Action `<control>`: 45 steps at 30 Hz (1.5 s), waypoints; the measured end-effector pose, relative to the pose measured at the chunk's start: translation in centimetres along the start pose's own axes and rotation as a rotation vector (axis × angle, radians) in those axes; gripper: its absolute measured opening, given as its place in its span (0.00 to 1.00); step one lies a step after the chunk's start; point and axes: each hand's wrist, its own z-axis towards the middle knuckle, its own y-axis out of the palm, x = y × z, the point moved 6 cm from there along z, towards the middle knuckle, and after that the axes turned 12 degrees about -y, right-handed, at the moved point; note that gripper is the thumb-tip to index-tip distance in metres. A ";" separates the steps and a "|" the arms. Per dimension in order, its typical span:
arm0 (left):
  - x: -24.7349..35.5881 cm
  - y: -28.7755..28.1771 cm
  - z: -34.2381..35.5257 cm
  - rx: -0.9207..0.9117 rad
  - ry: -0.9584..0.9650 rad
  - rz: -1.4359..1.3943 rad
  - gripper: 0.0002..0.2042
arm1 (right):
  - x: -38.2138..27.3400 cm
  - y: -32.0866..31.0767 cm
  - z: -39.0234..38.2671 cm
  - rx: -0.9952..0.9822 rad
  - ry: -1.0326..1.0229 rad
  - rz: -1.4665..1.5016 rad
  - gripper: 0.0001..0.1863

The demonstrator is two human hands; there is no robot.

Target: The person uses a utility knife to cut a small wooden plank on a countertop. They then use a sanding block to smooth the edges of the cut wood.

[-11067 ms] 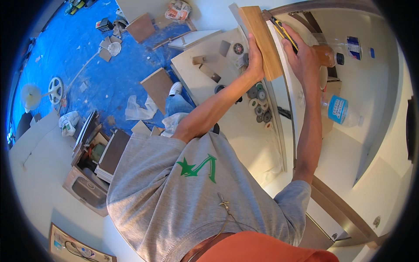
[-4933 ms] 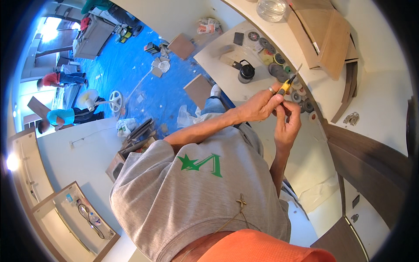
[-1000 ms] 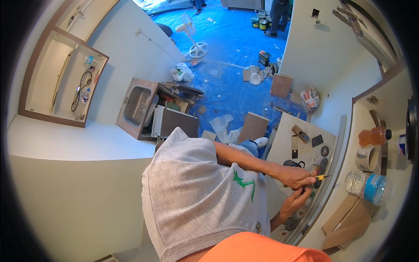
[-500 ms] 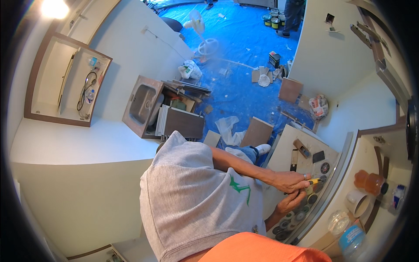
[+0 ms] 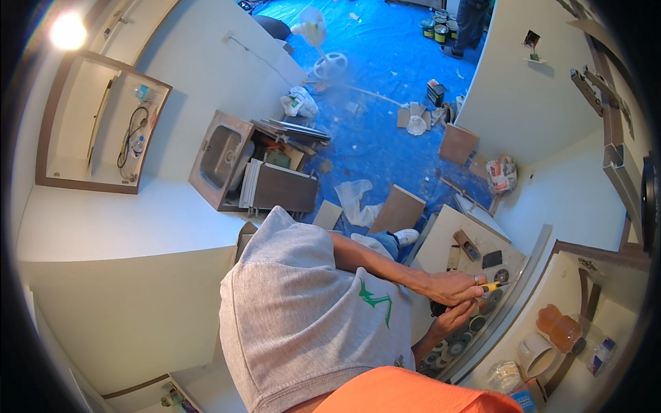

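My left hand [image 5: 447,287], with a ring on one finger, is closed around a slim yellow-and-black handled tool [image 5: 491,286]. A thin pale tip points away to the right from that handle. Just below it, my right hand [image 5: 454,319] has its fingers curled close to the handle's rear; what they grip is hidden. Part of a black object [image 5: 437,308] shows beneath my left hand. Both hands are over a pale worktop [image 5: 441,241]. On it lie a wooden hand plane [image 5: 467,244], a flat-bladed tool [image 5: 454,258], a black pad [image 5: 492,259] and several round discs [image 5: 456,346].
An open cabinet to the right holds an amber bottle [image 5: 559,328] and a white mug [image 5: 537,353]. A sink unit [image 5: 222,158] stands at left with stacked panels [image 5: 282,186]. Blue sheeting [image 5: 379,62] covers the floor, with loose boards [image 5: 397,210]. Someone's legs [image 5: 470,31] show far off.
The view has shifted slightly, moving the worktop and cabinet down and left in the picture. Both hands keep nearly the same pose around the yellow-and-black tool.
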 end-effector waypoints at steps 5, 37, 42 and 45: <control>-0.1 0.5 0.6 -0.020 0.011 -0.034 0.24 | -1.0 -1.0 1.1 -0.128 -0.088 -0.170 0.24; -0.1 2.1 -1.5 -0.028 0.058 -0.040 0.20 | -3.0 -0.8 -1.6 -0.044 -0.203 -0.194 0.26; 0.0 2.3 -2.4 -0.034 0.084 -0.014 0.20 | -2.8 -1.0 -2.7 0.001 -0.212 -0.205 0.26; 0.3 3.1 -3.1 -0.087 0.105 -0.019 0.21 | -1.2 -2.1 -3.8 0.062 -0.087 -0.008 0.27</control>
